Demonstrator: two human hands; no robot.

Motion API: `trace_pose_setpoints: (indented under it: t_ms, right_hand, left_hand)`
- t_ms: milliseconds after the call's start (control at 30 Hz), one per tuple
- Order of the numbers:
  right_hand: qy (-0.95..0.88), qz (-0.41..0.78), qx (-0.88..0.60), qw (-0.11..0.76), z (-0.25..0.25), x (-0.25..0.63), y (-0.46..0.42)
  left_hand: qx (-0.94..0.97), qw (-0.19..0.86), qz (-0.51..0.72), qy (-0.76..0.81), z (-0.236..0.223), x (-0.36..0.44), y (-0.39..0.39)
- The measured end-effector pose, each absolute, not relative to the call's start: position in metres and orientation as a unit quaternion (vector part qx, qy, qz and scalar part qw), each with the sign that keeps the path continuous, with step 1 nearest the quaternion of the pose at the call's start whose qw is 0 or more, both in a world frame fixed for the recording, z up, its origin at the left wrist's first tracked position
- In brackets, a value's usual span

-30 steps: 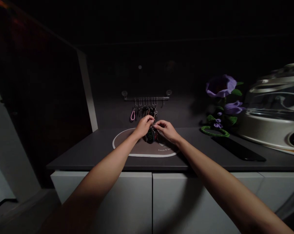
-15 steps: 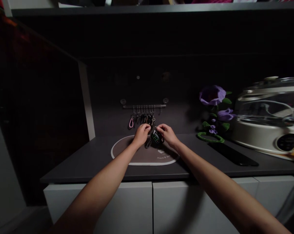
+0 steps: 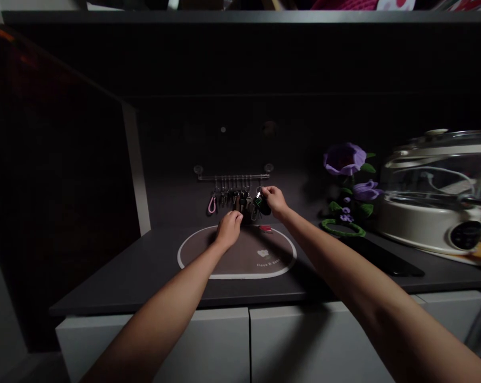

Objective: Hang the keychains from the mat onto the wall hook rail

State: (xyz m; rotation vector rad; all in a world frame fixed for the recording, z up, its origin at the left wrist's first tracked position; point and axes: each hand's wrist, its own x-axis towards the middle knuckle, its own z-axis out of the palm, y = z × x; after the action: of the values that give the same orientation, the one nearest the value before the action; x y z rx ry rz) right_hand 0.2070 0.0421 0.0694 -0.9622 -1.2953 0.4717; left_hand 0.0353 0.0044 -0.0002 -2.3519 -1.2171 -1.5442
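Pinched between the fingers of my right hand (image 3: pixel 275 201) is the ring of a key bunch (image 3: pixel 260 202), raised just below the right end of a clear hook rail (image 3: pixel 234 177). A dark fob with a green mark hangs on that bunch. Lower and to the left, my left hand (image 3: pixel 229 227) is closed above the mat; what its fingers hold, if anything, is hidden. Several keys (image 3: pixel 224 197) hang in a row from the rail's hooks, with a pink carabiner-like loop (image 3: pixel 212 204) at the left end. A brown oval mat (image 3: pixel 232 260) with a pale rim lies underneath.
A small red item (image 3: pixel 266 229) lies at the mat's back edge. On the right stand purple artificial flowers (image 3: pixel 344 159), a dark flat slab (image 3: pixel 384 258) and a white appliance with a clear cover (image 3: pixel 419 221). A shelf edge (image 3: pixel 240 17) crosses overhead.
My right hand has lifted the key bunch up toward the rail's right end. My left hand has moved slightly down, away from the bunch. The red item on the mat has come into view.
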Motion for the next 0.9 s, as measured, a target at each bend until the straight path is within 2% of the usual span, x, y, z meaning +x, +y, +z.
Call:
trace_pose_setpoints:
  t_ms: [633, 900]
  right_hand:
    - [-0.508, 0.088, -0.564, 0.645, 0.09, 0.181, 0.097]
    - [-0.478, 0.086, -0.584, 0.651, 0.086, 0.186, 0.099]
  left_hand:
    - [-0.776, 0.113, -0.443, -0.434, -0.001, 0.034, 0.005]
    - [-0.775, 0.114, -0.448, -0.431, -0.002, 0.033, 0.007]
